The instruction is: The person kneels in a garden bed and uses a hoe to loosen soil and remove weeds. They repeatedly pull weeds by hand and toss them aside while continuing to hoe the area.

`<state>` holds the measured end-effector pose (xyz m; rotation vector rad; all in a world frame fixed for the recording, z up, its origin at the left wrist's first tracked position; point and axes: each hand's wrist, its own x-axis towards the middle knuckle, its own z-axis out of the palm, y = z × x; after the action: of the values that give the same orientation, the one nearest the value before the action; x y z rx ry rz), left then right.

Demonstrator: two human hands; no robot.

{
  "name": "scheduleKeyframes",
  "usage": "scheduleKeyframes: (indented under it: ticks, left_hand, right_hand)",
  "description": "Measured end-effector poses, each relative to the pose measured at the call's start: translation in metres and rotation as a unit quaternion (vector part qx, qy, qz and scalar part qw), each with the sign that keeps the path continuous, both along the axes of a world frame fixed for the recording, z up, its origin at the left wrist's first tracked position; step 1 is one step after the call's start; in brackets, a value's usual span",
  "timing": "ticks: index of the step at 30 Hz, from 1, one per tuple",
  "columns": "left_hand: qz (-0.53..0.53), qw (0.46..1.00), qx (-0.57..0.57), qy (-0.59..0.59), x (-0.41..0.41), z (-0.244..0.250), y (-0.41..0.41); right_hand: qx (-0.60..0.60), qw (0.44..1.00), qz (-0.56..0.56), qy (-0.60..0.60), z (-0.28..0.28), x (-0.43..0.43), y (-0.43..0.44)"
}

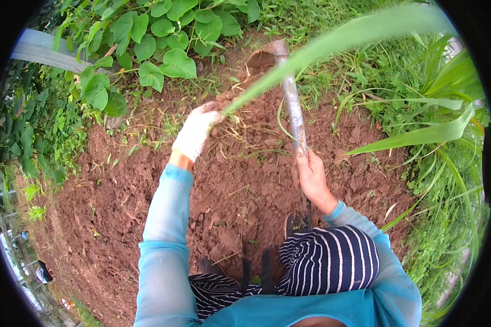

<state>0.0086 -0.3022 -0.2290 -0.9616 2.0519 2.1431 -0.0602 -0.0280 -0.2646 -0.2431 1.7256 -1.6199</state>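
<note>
My right hand [312,175], bare, is wrapped around the muddy shaft of a hoe [295,110]. The hoe's soil-caked blade [262,56] lies at the far end, near the edge of the weeds. My left hand [197,127] wears a white glove with dirt on its fingertips. It reaches down to loose reddish-brown soil [245,171] and strands of uprooted grass [235,122]. Whether its fingers grip any of it cannot be made out. A long green grass blade [331,49] crosses in front, blurred, covering part of the hoe; its tip overlaps the left fingertips.
Broad-leaved vines [178,63] grow at the top left beside a grey beam [49,49]. Tall grass [429,137] leans in from the right. Below me are my shoes [293,225] and striped trousers [331,259], with two dark straps [266,269] hanging between the legs.
</note>
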Motion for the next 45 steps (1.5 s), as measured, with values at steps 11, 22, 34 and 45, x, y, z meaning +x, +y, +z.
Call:
scheduleKeyframes:
  ticks: [11, 22, 34, 45]
  left_hand:
    - [0.121, 0.977, 0.163, 0.064, 0.04, 0.009, 0.06]
    - [0.062, 0.994, -0.021, -0.083, 0.102, -0.009, 0.051]
    - [0.174, 0.979, -0.011, -0.108, 0.196, -0.037, 0.041]
    - [0.214, 0.971, 0.051, -0.09, 0.229, -0.011, 0.058]
  right_hand:
    - [0.038, 0.995, -0.043, 0.076, -0.024, -0.006, 0.016]
    - [0.098, 0.991, -0.027, 0.086, -0.021, 0.009, 0.03]
    - [0.118, 0.986, -0.016, 0.117, -0.034, 0.016, 0.036]
    - [0.179, 0.969, 0.049, 0.161, -0.034, 0.05, 0.083]
